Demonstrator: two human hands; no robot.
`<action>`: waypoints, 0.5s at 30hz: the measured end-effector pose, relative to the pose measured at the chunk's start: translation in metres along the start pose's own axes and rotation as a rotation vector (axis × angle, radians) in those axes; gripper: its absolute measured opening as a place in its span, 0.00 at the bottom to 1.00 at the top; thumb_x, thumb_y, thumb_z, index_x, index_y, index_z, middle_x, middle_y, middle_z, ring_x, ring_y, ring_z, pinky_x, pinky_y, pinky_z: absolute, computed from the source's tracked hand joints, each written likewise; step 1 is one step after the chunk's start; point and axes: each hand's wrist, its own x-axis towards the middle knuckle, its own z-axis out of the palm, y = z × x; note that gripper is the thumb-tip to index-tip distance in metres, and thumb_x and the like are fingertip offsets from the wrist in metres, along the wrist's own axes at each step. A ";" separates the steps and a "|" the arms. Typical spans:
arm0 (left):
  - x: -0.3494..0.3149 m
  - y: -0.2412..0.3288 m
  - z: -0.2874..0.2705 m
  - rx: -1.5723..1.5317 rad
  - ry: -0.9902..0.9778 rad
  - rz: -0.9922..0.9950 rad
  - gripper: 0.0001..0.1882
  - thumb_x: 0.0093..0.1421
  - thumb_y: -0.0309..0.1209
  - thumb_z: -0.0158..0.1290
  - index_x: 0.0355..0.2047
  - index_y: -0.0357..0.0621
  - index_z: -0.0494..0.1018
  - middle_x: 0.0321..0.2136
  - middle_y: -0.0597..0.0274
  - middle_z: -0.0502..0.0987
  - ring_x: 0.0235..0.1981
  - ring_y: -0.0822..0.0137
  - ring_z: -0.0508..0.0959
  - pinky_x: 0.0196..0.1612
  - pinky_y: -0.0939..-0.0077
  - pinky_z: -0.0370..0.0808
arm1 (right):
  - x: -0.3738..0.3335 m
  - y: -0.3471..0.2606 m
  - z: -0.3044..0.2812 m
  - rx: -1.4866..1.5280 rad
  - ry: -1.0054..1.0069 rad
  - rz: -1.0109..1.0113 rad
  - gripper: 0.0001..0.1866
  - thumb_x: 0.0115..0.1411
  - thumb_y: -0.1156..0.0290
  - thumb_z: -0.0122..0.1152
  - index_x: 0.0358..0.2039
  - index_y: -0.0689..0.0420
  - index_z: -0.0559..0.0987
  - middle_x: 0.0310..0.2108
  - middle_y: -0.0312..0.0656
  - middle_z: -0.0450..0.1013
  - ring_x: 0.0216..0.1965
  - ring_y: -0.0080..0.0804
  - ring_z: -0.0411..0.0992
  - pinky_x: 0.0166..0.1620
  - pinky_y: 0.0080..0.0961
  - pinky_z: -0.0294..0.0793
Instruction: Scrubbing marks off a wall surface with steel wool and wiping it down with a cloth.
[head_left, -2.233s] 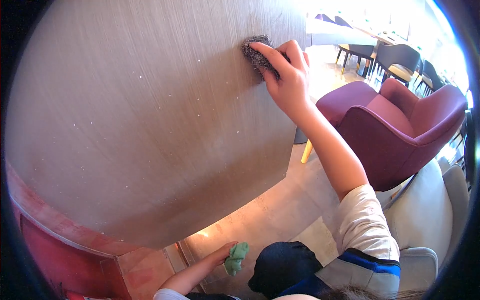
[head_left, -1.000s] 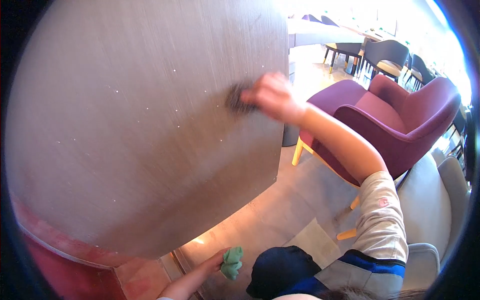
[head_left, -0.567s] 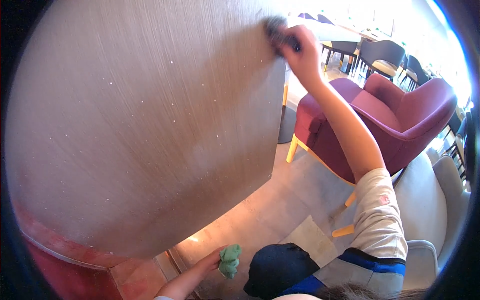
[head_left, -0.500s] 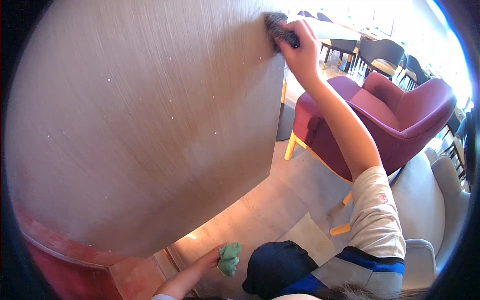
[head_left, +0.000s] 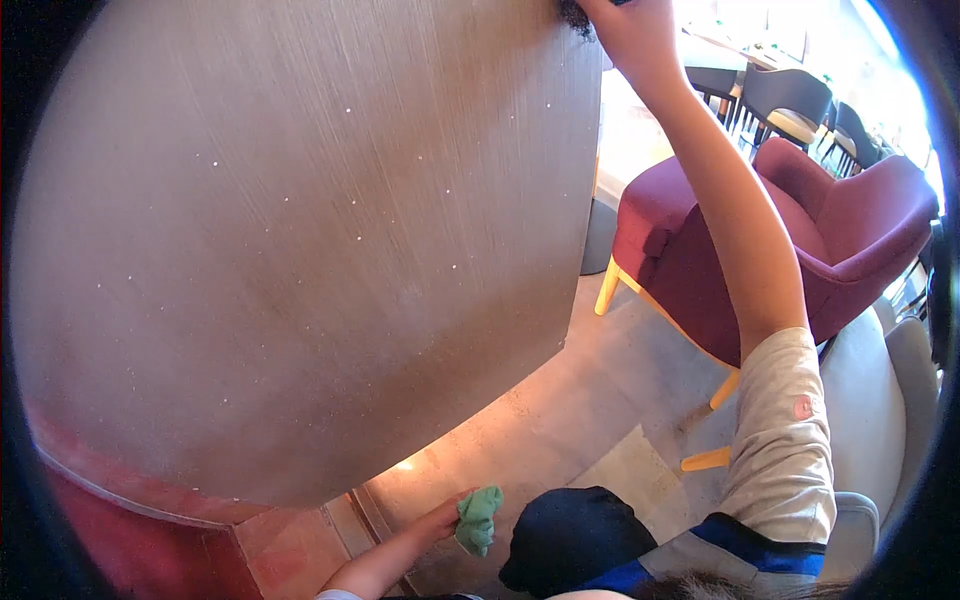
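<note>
My right hand reaches to the upper edge of the view, closed on a dark, wiry scouring pad. The pad is against or very close to the right edge of a large brown wood-grain panel; part of the pad and fingers is cut off. Small white specks dot the panel. Low down, my left hand grips a crumpled green cloth, away from the panel's lower edge.
A purple armchair with pale wooden legs stands right of the panel, behind my right arm. Grey seating is at far right, dark chairs farther back. A red surface lies lower left. Dark rounded fabric shows below.
My right hand has gone up with the scouring pad, partly out of view. The whole view has shifted slightly. My left hand still holds the green cloth low down.
</note>
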 end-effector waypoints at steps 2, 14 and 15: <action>0.004 -0.003 -0.006 -0.041 -0.085 -0.014 0.10 0.65 0.38 0.45 0.43 0.50 0.69 0.31 0.62 0.76 0.31 0.67 0.79 0.36 0.67 0.79 | -0.013 0.004 -0.009 -0.475 0.058 -0.242 0.14 0.47 0.70 0.69 0.34 0.60 0.78 0.28 0.46 0.75 0.28 0.38 0.74 0.35 0.29 0.72; 0.013 0.032 -0.017 0.186 0.172 -0.033 0.12 0.64 0.36 0.46 0.45 0.48 0.69 0.35 0.63 0.76 0.35 0.68 0.78 0.36 0.70 0.78 | -0.081 -0.015 -0.018 -0.655 -0.277 -0.264 0.10 0.48 0.71 0.66 0.29 0.60 0.76 0.22 0.44 0.66 0.27 0.41 0.67 0.31 0.33 0.65; 0.013 0.040 -0.018 0.229 0.135 -0.026 0.11 0.64 0.36 0.46 0.45 0.48 0.69 0.36 0.64 0.75 0.35 0.69 0.78 0.36 0.72 0.77 | -0.053 -0.016 -0.011 -0.642 -0.195 -0.329 0.09 0.51 0.69 0.64 0.30 0.60 0.76 0.23 0.44 0.67 0.27 0.41 0.67 0.31 0.32 0.66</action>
